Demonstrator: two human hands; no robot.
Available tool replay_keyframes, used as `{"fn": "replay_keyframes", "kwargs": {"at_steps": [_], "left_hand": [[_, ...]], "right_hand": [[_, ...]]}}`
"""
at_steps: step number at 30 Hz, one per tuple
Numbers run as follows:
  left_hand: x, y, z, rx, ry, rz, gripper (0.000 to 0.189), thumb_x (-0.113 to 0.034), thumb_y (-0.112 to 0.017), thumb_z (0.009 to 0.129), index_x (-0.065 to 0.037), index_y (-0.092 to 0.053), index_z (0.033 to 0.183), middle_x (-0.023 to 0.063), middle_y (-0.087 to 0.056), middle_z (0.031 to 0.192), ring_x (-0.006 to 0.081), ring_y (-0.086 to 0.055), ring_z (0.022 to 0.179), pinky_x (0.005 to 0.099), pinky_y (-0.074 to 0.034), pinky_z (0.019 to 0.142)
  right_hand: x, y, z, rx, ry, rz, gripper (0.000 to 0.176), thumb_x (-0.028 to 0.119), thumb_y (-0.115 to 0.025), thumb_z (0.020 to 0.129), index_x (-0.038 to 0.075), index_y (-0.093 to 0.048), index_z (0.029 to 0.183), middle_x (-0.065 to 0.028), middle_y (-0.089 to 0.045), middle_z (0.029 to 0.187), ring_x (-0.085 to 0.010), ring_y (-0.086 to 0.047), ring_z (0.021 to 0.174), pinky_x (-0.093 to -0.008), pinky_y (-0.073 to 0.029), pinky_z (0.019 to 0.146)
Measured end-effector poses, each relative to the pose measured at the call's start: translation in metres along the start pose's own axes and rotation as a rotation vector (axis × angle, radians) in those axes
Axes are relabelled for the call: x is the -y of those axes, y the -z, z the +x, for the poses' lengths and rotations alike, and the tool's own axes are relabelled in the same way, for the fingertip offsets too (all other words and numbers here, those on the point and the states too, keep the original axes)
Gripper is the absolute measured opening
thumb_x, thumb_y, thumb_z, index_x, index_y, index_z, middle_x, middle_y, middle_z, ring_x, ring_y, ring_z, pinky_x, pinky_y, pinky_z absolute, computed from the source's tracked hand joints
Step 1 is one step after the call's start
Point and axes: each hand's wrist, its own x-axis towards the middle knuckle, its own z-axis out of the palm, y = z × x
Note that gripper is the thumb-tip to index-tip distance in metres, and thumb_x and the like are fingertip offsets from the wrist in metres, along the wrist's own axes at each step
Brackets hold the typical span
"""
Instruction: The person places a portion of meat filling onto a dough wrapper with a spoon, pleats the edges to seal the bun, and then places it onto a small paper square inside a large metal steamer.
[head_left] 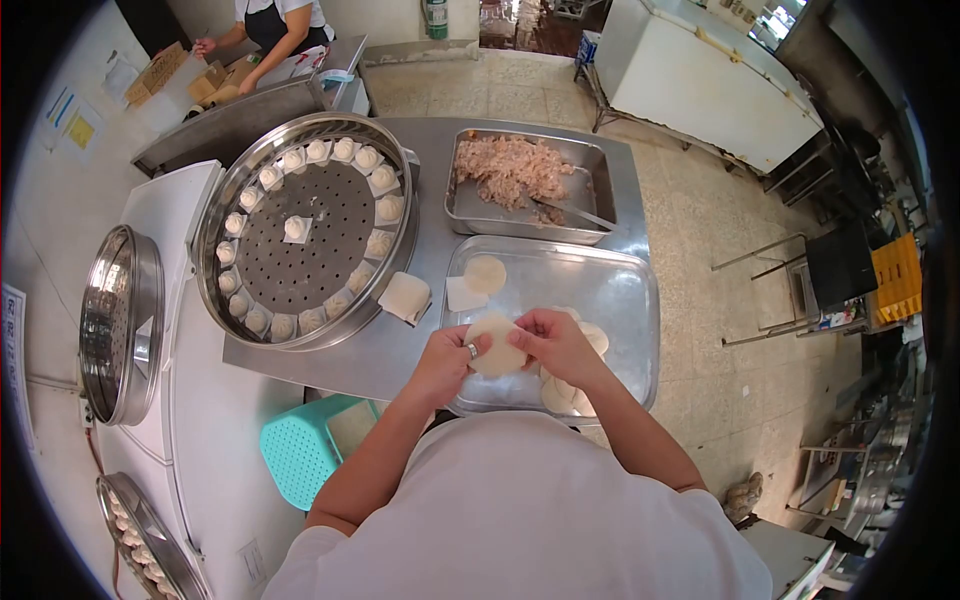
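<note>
A person holds a dough round [497, 352] between both hands, just above the near edge of a shallow metal tray [615, 300]. The round is pale, off-white and smooth. It is flat to slightly cupped, roughly circular, and about as wide as the palm behind it. No filling shows on it.

The left hand [448, 360], with a ring on one finger, grips the round's left edge, thumb on top. The right hand [560, 345] pinches the right edge, fingers curled over the rim. The hands are close together, both closed on the same piece.

More dough rounds [568, 395] lie stacked in the tray under and beside the right hand. A single round [486, 273] lies at the tray's far left corner, next to a small white paper square [463, 294].

Beyond the tray stands a steel pan [590, 180] of pinkish minced filling [510, 165], with a utensil [575, 213] lying in it. To the left sits a large round perforated steamer [330, 205]. White buns [300, 157] ring its edge and one more sits in the middle, each on paper. A stack of paper squares [405, 297] lies on the steel table [365, 350] just beside the steamer's rim.

A teal stool [300, 450] stands below the table edge. At the far top left another person [275, 22] works at a counter.
</note>
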Motion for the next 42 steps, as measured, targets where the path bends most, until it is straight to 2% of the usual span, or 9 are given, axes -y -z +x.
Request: {"fn": "replay_keyframes", "kwargs": {"at_steps": [2, 7, 11, 14, 17, 20, 29, 36, 42], "left_hand": [[0.001, 0.008, 0.002, 0.028, 0.062, 0.057, 0.035, -0.017, -0.069, 0.101, 0.008, -0.065, 0.125, 0.0131, -0.072, 0.115, 0.0213, -0.070, 0.104, 0.0346, -0.057, 0.089], [-0.007, 0.013, -0.005, -0.035, 0.083, -0.050, 0.039, -0.017, -0.072, 0.099, 0.008, -0.064, 0.127, 0.0133, -0.072, 0.117, 0.0218, -0.070, 0.105, 0.0342, -0.058, 0.091], [-0.008, 0.016, -0.011, -0.035, 0.113, 0.054, 0.041, -0.016, -0.074, 0.097, 0.006, -0.062, 0.130, 0.0134, -0.071, 0.121, 0.0228, -0.070, 0.109, 0.0357, -0.058, 0.095], [0.009, 0.022, -0.003, -0.046, 0.191, -0.136, 0.044, -0.019, -0.078, 0.095, 0.004, -0.062, 0.129, 0.0104, -0.071, 0.119, 0.0209, -0.070, 0.105, 0.0349, -0.057, 0.092], [0.013, 0.016, -0.007, -0.007, 0.221, -0.321, 0.046, -0.022, -0.077, 0.096, 0.001, -0.061, 0.132, 0.0077, -0.070, 0.122, 0.0209, -0.068, 0.111, 0.0350, -0.056, 0.094], [0.017, 0.019, -0.007, 0.065, 0.206, -0.411, 0.049, -0.025, -0.076, 0.096, 0.000, -0.059, 0.134, 0.0086, -0.068, 0.127, 0.0213, -0.066, 0.117, 0.0363, -0.055, 0.099], [0.008, 0.038, 0.000, 0.056, 0.144, -0.382, 0.051, -0.029, -0.071, 0.099, 0.003, -0.057, 0.136, 0.0123, -0.067, 0.130, 0.0252, -0.065, 0.121, 0.0393, -0.054, 0.104], [-0.001, 0.040, 0.003, 0.104, 0.138, -0.396, 0.059, -0.033, -0.071, 0.099, 0.006, -0.053, 0.138, 0.0157, -0.065, 0.135, 0.0274, -0.064, 0.124, 0.0390, -0.051, 0.107], [0.004, 0.040, 0.000, 0.102, 0.153, -0.415, 0.060, -0.034, -0.070, 0.099, 0.006, -0.052, 0.139, 0.0154, -0.065, 0.135, 0.0273, -0.065, 0.122, 0.0395, -0.051, 0.106]], "right_hand": [[0.001, 0.005, 0.002, 0.051, -0.099, -0.090, 0.018, 0.014, -0.067, 0.101, -0.004, -0.071, 0.104, -0.0062, -0.070, 0.084, -0.0113, -0.066, 0.073, -0.0276, -0.056, 0.063], [0.013, 0.052, 0.035, -0.260, 0.256, -0.441, 0.014, 0.012, -0.067, 0.093, 0.000, -0.074, 0.098, -0.0088, -0.072, 0.079, -0.0153, -0.064, 0.070, -0.0343, -0.054, 0.066], [0.046, 0.129, 0.099, -0.555, 0.344, -0.836, 0.019, 0.015, -0.069, 0.089, 0.002, -0.076, 0.100, -0.0206, -0.075, 0.095, -0.0364, -0.072, 0.085, -0.0446, -0.057, 0.076], [0.045, 0.167, 0.148, -0.479, 0.213, -1.322, 0.021, 0.017, -0.069, 0.089, 0.002, -0.076, 0.101, -0.0229, -0.074, 0.107, -0.0430, -0.071, 0.097, -0.0489, -0.058, 0.084], [0.042, 0.173, 0.180, -0.327, -0.101, -1.383, 0.020, 0.016, -0.070, 0.089, 0.002, -0.077, 0.101, -0.0239, -0.074, 0.110, -0.0418, -0.071, 0.103, -0.0482, -0.058, 0.089], [0.026, 0.181, 0.205, -0.244, -0.133, -1.435, 0.018, 0.013, -0.069, 0.088, 0.004, -0.078, 0.101, -0.0232, -0.074, 0.110, -0.0400, -0.071, 0.108, -0.0478, -0.059, 0.090], [0.072, 0.153, 0.203, -0.379, 0.160, -1.623, 0.018, 0.006, -0.063, 0.088, 0.003, -0.078, 0.096, -0.0213, -0.076, 0.104, -0.0367, -0.075, 0.099, -0.0456, -0.062, 0.083], [0.061, 0.128, 0.207, -0.149, 0.111, -1.647, 0.020, 0.012, -0.062, 0.089, 0.005, -0.079, 0.097, -0.0190, -0.076, 0.104, -0.0367, -0.076, 0.096, -0.0459, -0.062, 0.080], [0.070, 0.123, 0.208, -0.121, 0.078, -1.639, 0.021, 0.011, -0.061, 0.088, 0.008, -0.079, 0.097, -0.0164, -0.077, 0.104, -0.0350, -0.075, 0.099, -0.0464, -0.061, 0.081]]}}
